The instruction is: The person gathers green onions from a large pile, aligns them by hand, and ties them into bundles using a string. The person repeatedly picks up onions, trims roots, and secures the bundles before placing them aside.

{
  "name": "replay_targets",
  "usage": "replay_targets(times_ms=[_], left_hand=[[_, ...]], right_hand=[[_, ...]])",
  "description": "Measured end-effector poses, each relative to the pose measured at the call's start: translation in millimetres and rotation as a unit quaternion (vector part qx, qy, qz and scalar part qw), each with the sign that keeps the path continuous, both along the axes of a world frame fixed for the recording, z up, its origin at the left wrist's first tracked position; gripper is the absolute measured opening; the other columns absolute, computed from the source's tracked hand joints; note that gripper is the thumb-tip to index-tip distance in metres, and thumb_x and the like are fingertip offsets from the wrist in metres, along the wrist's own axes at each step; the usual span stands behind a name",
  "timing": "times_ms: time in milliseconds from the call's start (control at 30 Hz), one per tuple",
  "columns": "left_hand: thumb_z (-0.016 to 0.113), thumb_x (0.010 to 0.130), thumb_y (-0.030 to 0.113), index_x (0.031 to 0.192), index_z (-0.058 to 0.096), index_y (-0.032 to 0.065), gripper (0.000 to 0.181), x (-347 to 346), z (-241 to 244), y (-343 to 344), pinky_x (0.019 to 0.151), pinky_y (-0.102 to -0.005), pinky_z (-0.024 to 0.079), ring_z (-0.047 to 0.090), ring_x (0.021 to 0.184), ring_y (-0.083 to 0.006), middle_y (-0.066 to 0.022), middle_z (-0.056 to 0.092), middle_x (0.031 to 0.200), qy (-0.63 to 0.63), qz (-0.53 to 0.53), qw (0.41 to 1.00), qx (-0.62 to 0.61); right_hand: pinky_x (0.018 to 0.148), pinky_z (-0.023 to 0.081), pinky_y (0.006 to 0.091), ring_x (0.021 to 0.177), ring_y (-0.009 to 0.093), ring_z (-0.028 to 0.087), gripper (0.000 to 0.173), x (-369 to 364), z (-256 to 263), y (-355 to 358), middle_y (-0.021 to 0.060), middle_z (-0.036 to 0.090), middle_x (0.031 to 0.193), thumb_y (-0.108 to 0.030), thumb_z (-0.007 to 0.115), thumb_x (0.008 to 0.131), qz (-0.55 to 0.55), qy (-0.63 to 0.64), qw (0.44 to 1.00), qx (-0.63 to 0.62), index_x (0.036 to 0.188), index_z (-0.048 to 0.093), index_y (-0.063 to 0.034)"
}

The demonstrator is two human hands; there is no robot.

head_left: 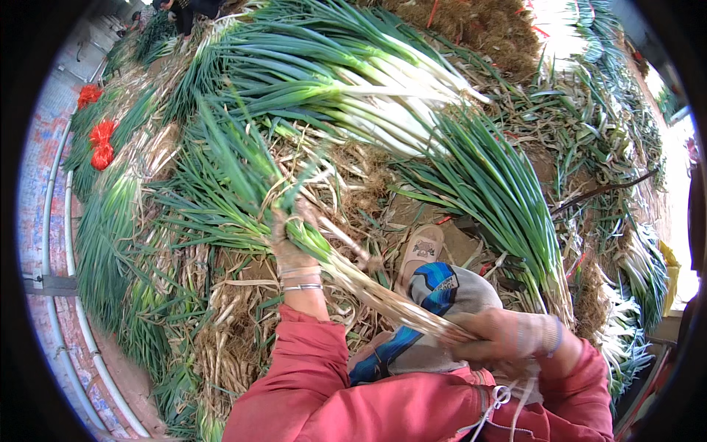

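Note:
My left hand (293,240), in a thin glove with a bracelet at the wrist, grips long green onions (375,290) where the leaves meet the stalks. Their leaves fan out beyond it, blurred. The stalks, covered in dry brownish skin, slant across my lap to my gloved right hand (497,334), which is closed around their root end; my fingers hide the roots. Just past my hands lie unpeeled onions (221,221) on the left. Cleaned onions with white stalks (381,105) are piled farther ahead, and a green-leaved bunch (497,188) leans near my right knee.
Stripped leaves (580,132) litter the ground at right, crossed by a dark rod (605,193). Red ties (102,143) rest on the left heap. Pipes (52,210) run along the left wall. A person (190,11) is partly visible at the top. My slippered foot (424,246) is in front.

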State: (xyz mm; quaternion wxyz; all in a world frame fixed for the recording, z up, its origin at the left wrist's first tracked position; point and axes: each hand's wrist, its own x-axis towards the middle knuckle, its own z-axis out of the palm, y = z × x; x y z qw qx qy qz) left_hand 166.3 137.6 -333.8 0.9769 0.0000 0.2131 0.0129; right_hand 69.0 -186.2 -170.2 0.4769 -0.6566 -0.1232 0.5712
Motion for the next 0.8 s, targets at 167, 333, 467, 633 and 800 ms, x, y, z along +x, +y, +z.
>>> replay_targets(times_ms=[167,333,467,633,800], left_hand=[[0.058,0.087,0.048,0.111,0.058,0.0118,0.043,26.6,35.5,63.3,0.083,-0.0426,0.055,0.065,0.089,-0.0292,-0.0184,0.064,0.103,0.13,0.062,0.829,0.541],[0.055,0.082,0.066,0.133,0.044,0.0122,0.075,56.0,16.6,197.8,0.103,-0.0541,0.034,0.043,0.123,-0.0337,-0.0151,0.048,0.133,0.126,-0.092,0.873,0.462],[0.062,0.08,0.06,0.143,0.03,0.0073,0.088,46.2,-9.5,227.0,0.109,-0.0488,0.028,0.036,0.131,-0.033,-0.0199,0.035,0.143,0.212,-0.024,0.835,0.508],[0.072,0.08,0.029,0.087,0.061,0.0056,0.026,32.3,-70.3,157.4,0.065,-0.039,0.054,0.057,0.061,-0.0182,-0.0027,0.058,0.068,0.274,-0.118,0.748,0.592],[0.064,0.083,0.003,0.114,0.058,0.0009,0.031,83.3,-118.4,54.4,0.061,-0.0277,0.057,0.061,0.067,-0.0147,-0.0071,0.064,0.086,0.163,-0.229,0.725,0.629]], right_hand=[[0.065,0.05,0.0297,0.069,0.015,0.062,0.032,-35.5,45.1,-54.2,0.0081,0.064,0.08,-0.018,0.058,0.092,-0.029,0.007,0.998,-0.058,0.12,0.053,-0.0028],[0.056,0.051,0.0267,0.064,0.014,0.063,0.02,-50.9,56.6,-121.1,0.0098,0.066,0.075,0.0,0.067,0.077,-0.232,0.021,0.972,-0.036,0.094,0.062,0.0069],[0.046,0.051,0.0258,0.062,0.013,0.064,0.024,-75.2,22.8,-187.3,0.0145,0.067,0.085,0.0,0.06,0.077,-0.437,-0.296,0.846,-0.074,0.1,0.06,0.009],[0.054,0.054,0.0287,0.061,0.014,0.063,0.026,-24.3,-35.2,-153.7,0.0132,0.066,0.081,-0.008,0.065,0.078,-0.622,-0.048,0.776,-0.096,0.099,0.059,0.0063],[0.073,0.051,0.029,0.079,0.015,0.063,0.029,-38.5,-144.0,-170.5,0.0079,0.067,0.091,-0.008,0.068,0.084,-0.4,0.111,0.905,-0.097,0.109,0.058,0.003]])
